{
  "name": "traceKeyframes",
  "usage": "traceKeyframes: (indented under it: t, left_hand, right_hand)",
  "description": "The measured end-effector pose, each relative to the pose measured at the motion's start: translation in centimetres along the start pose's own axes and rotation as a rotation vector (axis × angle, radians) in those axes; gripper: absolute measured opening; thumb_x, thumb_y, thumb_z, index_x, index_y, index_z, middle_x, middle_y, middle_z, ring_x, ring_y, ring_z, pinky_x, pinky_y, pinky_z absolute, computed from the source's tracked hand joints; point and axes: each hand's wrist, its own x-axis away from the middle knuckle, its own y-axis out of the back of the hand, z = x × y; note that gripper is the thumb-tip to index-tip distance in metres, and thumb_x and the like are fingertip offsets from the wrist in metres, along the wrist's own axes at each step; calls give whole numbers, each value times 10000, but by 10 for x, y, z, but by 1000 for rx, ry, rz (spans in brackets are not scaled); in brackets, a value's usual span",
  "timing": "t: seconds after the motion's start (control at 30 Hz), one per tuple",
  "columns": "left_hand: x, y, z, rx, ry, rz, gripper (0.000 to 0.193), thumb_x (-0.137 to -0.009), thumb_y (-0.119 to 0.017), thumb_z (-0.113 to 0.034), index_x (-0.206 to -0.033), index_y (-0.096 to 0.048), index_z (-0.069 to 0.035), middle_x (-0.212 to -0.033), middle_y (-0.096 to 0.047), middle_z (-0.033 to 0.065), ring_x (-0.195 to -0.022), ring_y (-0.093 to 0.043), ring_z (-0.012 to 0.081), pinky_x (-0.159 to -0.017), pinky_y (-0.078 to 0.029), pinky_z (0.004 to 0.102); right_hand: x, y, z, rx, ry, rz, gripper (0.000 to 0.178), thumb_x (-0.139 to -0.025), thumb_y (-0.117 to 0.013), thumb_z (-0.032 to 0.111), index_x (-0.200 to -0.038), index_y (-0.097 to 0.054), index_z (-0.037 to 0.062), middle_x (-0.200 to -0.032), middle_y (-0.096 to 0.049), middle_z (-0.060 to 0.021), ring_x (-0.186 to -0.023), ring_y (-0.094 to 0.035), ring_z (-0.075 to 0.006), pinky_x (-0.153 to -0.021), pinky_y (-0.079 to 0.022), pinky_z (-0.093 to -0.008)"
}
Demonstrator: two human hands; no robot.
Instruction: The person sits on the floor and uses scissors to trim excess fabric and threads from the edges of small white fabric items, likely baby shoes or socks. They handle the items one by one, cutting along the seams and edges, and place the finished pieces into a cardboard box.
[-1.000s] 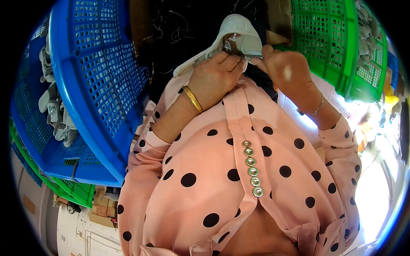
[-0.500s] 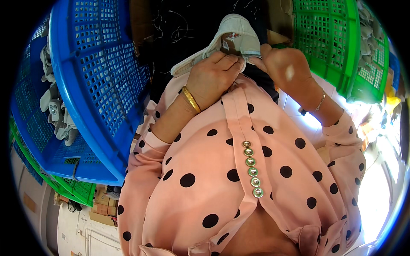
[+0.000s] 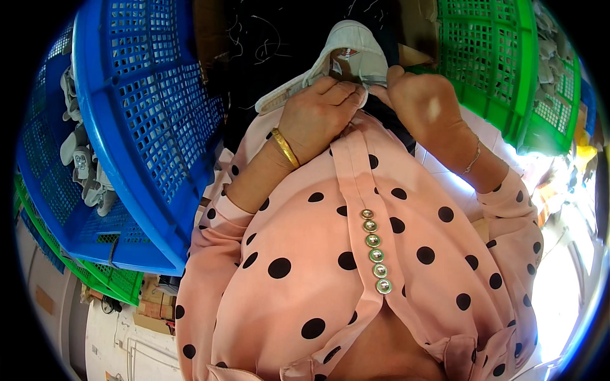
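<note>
At the top centre of the head view, just ahead of the pink shirt [image 3: 292, 216] with its black dots, sits a pale shoe upper [image 3: 370, 58], its rounded end pointing up the frame, its opening showing a small reddish mark inside. Left hand [image 3: 319, 115] on it now, fingers curled over the lower edge, pinching the fabric between bent fingers and a thumb that is out of sight. A gold bangle [image 3: 285, 148] gleams on that wrist! Over to the right hand [image 3: 424, 101], knuckles up, fingertips right at the shoe upper's right edge; whether they pinch anything, I cannot tell. Thin bracelet [image 3: 473, 159] on this wrist. Down the shirt's middle runs a neat column of shiny buttons [image 3: 376, 255].

Out to the left of the frame, a big blue basket [image 3: 146, 101] with perforated walls, and pale shoe pieces [image 3: 82, 162] show beyond its rim. Lower left, a green crate [image 3: 121, 286], with cardboard boxes [image 3: 155, 310] close by. Swing to the upper right: a green basket [image 3: 486, 63], and greyish pieces [image 3: 551, 63] piled beyond its edge. Top centre-left, loose pale threads lie on dark cloth [image 3: 254, 70].
</note>
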Motion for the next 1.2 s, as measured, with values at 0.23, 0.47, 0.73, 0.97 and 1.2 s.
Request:
traceKeyframes:
  t: [0.23,0.47,0.73,0.97,1.2]
  left_hand:
    - [0,2,0,-4,-6,10,255,-769,-720,-105,-1024,-730,-89,-984,-698,10,-820,-638,176,-688,-554,282]
    - [0,0,1,2,-8,-10,239,-774,-723,-102,-1012,-731,-86,-970,-699,12,-810,-640,176,-683,-554,281]
    - [-1,-2,-2,-27,-12,-35,205,-783,-728,-114,-987,-738,-97,-954,-704,0,-799,-645,169,-656,-555,274]
    - [-1,-2,-1,-33,-12,-14,207,-794,-720,-123,-999,-735,-102,-965,-701,-11,-804,-641,163,-653,-553,271]
    - [0,-1,-1,-23,-2,-22,221,-788,-712,-107,-1009,-734,-103,-966,-698,-15,-808,-634,162,-673,-552,272]
  right_hand:
    - [1,-6,-3,-102,-43,-12,428,-911,-620,420,-718,-530,49,-478,-525,-107,-451,-586,-261,-404,-429,-340]
    - [3,2,-5,-153,-101,50,435,-913,-618,420,-675,-537,65,-484,-528,-114,-453,-579,-287,-413,-446,-365]
    - [2,19,-3,-114,8,3,392,-898,-641,361,-685,-543,47,-495,-540,-108,-489,-612,-272,-425,-455,-344]
    - [-1,12,1,-94,-13,24,387,-891,-651,337,-676,-534,38,-486,-531,-96,-488,-616,-262,-416,-446,-339]
    - [4,13,3,-17,0,-15,388,-886,-661,340,-661,-523,55,-448,-478,-63,-435,-583,-211,-390,-414,-309]
